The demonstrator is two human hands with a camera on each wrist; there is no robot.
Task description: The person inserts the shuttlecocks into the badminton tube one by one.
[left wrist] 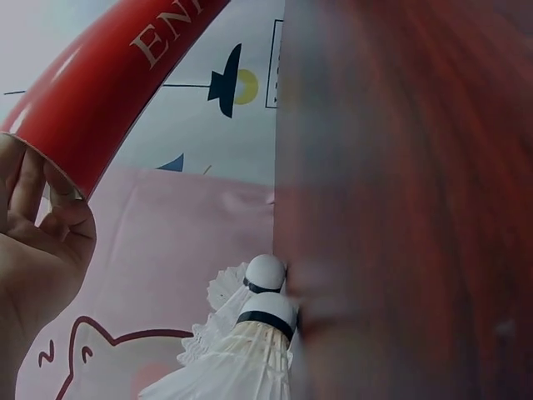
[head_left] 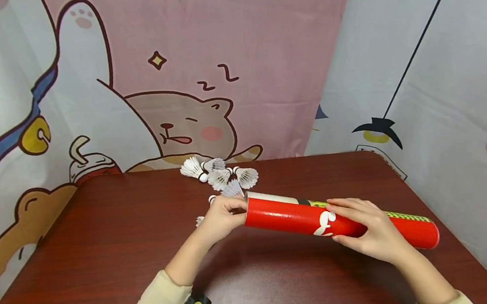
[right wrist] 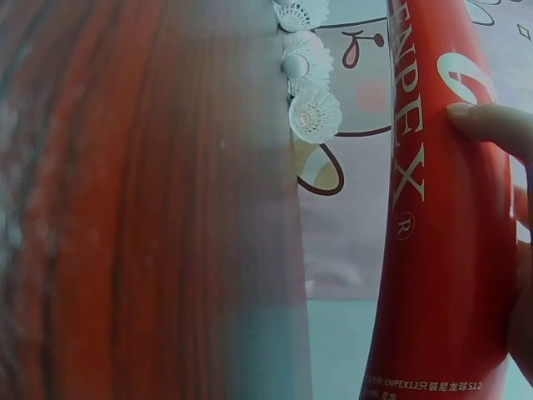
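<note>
Head view: printed cloth backdrop (head_left: 281, 44), standing behind the red tube (head_left: 290, 215). Brown table (head_left: 101, 236), beneath the tube. Red tube, one: held clear of the tabletop, long axis running crosswise between the hands, open mouth at the left, far end extending past the right hand (head_left: 376, 232). Right hand: gripping the tube around its barrel. Left hand (head_left: 220, 220): nearer the mouth, fingers inside it; whether they pinch anything cannot be told. White shuttlecocks (head_left: 219, 179), several: beyond the tube's mouth, on the table.
</note>
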